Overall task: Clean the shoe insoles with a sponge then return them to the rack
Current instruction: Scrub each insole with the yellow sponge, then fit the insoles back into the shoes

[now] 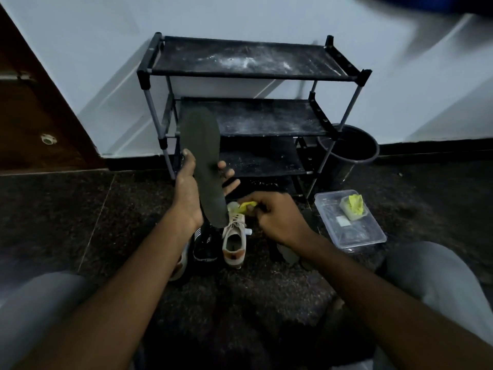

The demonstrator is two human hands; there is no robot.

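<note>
My left hand [190, 193] holds a dark grey insole [204, 158] upright in front of the black shoe rack [253, 76], thumb on one side and fingers on the other. Just to the right of the insole's heel end, my right hand [277, 214] pinches a yellow sponge [246, 207]. The sponge is close to the insole's lower edge; I cannot tell whether they touch. A second insole [289, 253] lies on the floor under my right forearm.
A beige sneaker [234, 241] and a black sneaker [205, 249] stand on the dark floor before the rack. A clear plastic tub [354, 233] holding a small cup with yellow sponge sits at right. A black bucket [349, 148] stands beside the rack.
</note>
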